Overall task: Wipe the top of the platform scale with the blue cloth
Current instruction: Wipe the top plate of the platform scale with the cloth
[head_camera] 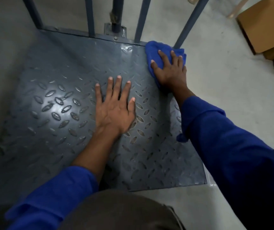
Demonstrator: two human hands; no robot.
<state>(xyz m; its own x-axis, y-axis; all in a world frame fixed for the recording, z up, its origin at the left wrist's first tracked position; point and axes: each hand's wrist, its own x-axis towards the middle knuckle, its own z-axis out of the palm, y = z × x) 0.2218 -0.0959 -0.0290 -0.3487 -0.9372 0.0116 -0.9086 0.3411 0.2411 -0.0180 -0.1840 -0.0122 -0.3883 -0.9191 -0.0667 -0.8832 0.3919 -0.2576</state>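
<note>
The platform scale point(53, 100) is a dark grey square of checker plate lying on the floor and filling most of the view. My left hand point(114, 105) lies flat on its middle with the fingers spread. At the plate's far right corner sits the bunched blue cloth point(152, 50). My right hand point(170, 68) presses down on the cloth with straight, spread fingers. Part of the cloth is hidden under that hand.
Several blue-grey upright bars point(140, 19) rise from the scale's far edge around a centre post bracket point(115, 30). Cardboard boxes point(265, 24) stand on the pale floor at the far right. A grey wall runs along the left.
</note>
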